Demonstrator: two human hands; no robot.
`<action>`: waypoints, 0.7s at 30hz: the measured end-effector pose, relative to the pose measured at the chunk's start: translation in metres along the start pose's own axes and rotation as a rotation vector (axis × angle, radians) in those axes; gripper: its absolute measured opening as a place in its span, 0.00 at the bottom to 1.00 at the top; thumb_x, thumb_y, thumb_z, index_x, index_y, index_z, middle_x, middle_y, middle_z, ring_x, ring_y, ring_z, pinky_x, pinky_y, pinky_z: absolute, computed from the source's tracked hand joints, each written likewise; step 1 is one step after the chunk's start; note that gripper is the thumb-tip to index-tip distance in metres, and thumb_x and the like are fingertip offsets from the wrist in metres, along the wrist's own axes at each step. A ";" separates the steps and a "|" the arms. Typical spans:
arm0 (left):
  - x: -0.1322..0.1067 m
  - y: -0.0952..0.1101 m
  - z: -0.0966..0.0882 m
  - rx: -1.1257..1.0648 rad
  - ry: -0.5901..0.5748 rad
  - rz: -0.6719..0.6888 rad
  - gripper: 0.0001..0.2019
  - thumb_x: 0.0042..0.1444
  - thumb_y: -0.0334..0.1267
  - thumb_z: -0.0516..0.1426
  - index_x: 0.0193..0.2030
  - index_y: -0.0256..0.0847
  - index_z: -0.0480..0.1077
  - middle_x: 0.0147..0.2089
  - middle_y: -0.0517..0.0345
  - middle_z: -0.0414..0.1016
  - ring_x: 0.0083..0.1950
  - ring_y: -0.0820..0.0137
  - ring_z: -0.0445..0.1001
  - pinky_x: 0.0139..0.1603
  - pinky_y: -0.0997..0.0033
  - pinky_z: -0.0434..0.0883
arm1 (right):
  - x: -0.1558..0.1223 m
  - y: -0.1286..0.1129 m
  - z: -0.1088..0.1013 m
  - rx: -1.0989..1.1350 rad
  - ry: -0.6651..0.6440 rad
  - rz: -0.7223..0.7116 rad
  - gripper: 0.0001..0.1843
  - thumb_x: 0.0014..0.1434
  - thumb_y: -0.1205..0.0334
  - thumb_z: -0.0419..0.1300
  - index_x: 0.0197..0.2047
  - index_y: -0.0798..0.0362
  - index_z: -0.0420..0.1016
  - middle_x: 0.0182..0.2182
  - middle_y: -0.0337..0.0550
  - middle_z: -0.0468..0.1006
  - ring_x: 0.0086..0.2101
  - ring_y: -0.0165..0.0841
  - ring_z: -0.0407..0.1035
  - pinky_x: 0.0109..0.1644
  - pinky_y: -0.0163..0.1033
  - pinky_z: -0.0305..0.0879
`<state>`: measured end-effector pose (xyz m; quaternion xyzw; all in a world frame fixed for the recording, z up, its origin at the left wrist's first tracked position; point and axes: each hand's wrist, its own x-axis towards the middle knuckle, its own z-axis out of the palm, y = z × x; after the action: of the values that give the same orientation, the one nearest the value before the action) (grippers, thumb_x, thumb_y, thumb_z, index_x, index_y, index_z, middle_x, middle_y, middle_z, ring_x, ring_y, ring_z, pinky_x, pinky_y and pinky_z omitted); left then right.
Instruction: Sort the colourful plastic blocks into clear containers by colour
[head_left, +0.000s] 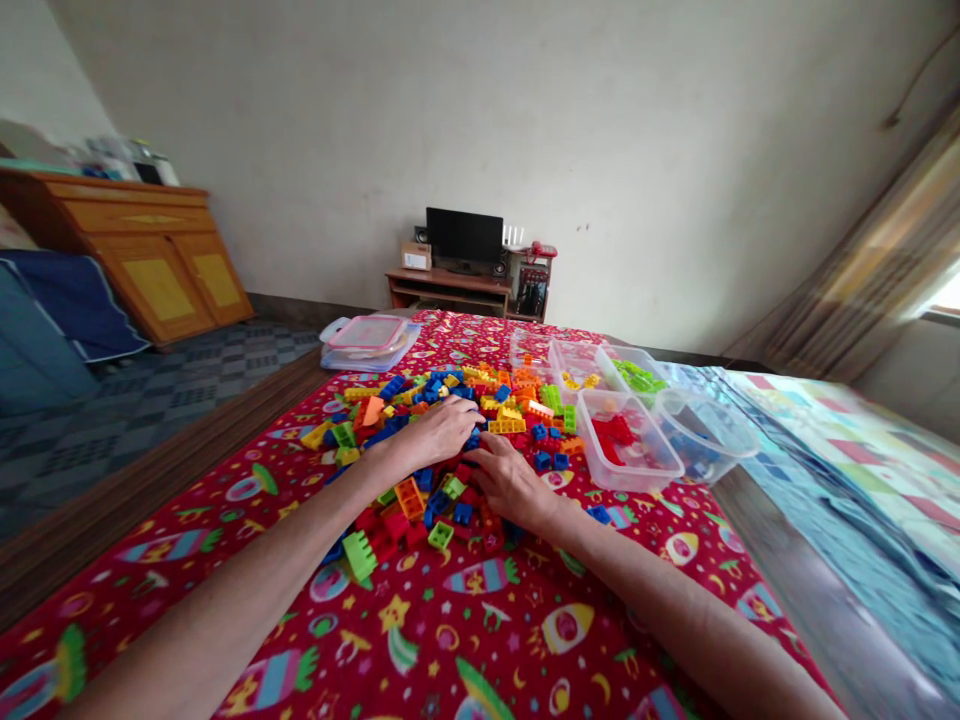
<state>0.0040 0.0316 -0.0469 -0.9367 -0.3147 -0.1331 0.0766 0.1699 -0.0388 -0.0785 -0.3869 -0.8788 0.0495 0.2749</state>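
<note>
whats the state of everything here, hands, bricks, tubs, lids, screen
left hand, palm down on the brick pile, grip unclear
right hand, palm down on the pile, grip unclear
brick pile, loose, mixed colours
red-brick tub, open, partly filled
green-brick tub, open, partly filled
lids, off, stacked aside
monitor, dark

Two hands [442,430] [514,485], five clear tubs [592,452], one brick pile [510,402].
</note>
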 end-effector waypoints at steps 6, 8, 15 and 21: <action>-0.001 0.002 0.003 -0.070 -0.020 -0.017 0.14 0.58 0.28 0.50 0.45 0.39 0.74 0.52 0.48 0.73 0.59 0.63 0.67 0.62 0.59 0.62 | -0.004 0.001 -0.001 0.137 0.121 0.067 0.31 0.49 0.79 0.50 0.56 0.51 0.65 0.55 0.51 0.67 0.54 0.38 0.64 0.54 0.42 0.65; -0.001 -0.001 -0.003 -0.131 -0.028 -0.046 0.14 0.61 0.31 0.49 0.47 0.41 0.73 0.55 0.51 0.72 0.58 0.65 0.68 0.61 0.62 0.64 | -0.003 0.002 -0.008 0.192 0.178 0.129 0.33 0.49 0.78 0.50 0.59 0.52 0.62 0.52 0.49 0.72 0.50 0.36 0.68 0.52 0.41 0.66; -0.019 -0.010 -0.027 -0.232 -0.124 -0.005 0.13 0.57 0.30 0.52 0.45 0.41 0.75 0.58 0.52 0.71 0.58 0.65 0.69 0.61 0.65 0.64 | 0.001 0.011 -0.047 0.172 0.107 0.313 0.25 0.51 0.74 0.51 0.53 0.57 0.72 0.39 0.48 0.80 0.37 0.34 0.73 0.43 0.37 0.66; -0.034 0.005 -0.026 -0.148 -0.016 -0.068 0.08 0.58 0.33 0.54 0.40 0.42 0.74 0.46 0.52 0.74 0.50 0.64 0.71 0.55 0.65 0.67 | -0.006 0.013 -0.058 0.059 -0.296 0.163 0.22 0.55 0.67 0.58 0.55 0.58 0.72 0.43 0.51 0.79 0.42 0.38 0.73 0.44 0.39 0.67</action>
<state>-0.0239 0.0023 -0.0323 -0.9297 -0.3360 -0.1511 0.0000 0.2116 -0.0408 -0.0361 -0.4371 -0.8735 0.1540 0.1489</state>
